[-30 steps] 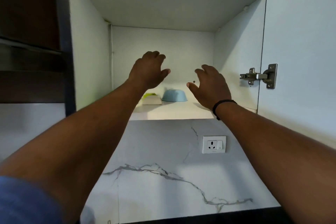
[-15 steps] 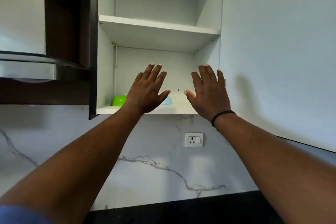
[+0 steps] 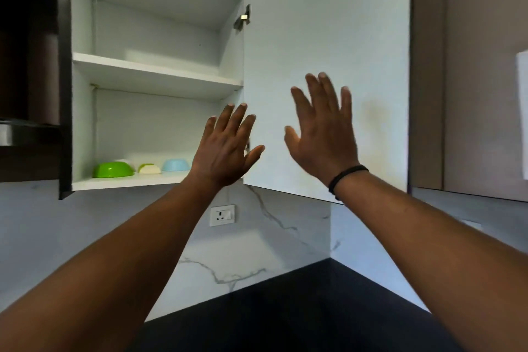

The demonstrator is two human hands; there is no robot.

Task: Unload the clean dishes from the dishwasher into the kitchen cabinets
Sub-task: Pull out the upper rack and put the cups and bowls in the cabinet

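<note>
The white wall cabinet stands open above the counter. On its bottom shelf (image 3: pixel 160 180) three bowls lie upside down in a row: a green bowl (image 3: pixel 113 170), a cream bowl with a green rim (image 3: pixel 149 168) and a light blue bowl (image 3: pixel 175 164). My left hand (image 3: pixel 225 148) is raised with its fingers straight and spread, in front of the shelf's right end, holding nothing. My right hand (image 3: pixel 323 131), with a black band on the wrist, is also spread flat in front of the inner face of the open cabinet door (image 3: pixel 371 37); whether it touches the door is unclear.
The upper shelf (image 3: pixel 154 71) holds nothing that I can see. A dark cabinet and hood (image 3: pixel 28 134) flank the left side, a brown cabinet (image 3: pixel 471 94) the right. A wall socket (image 3: pixel 222 215) sits on the marble backsplash above the black countertop (image 3: pixel 300 308).
Both hands have drawn back out of the bottom shelf and their fingers have straightened. The view has swung right and back, so the bowls now lie left of my hands and the door fills the middle.
</note>
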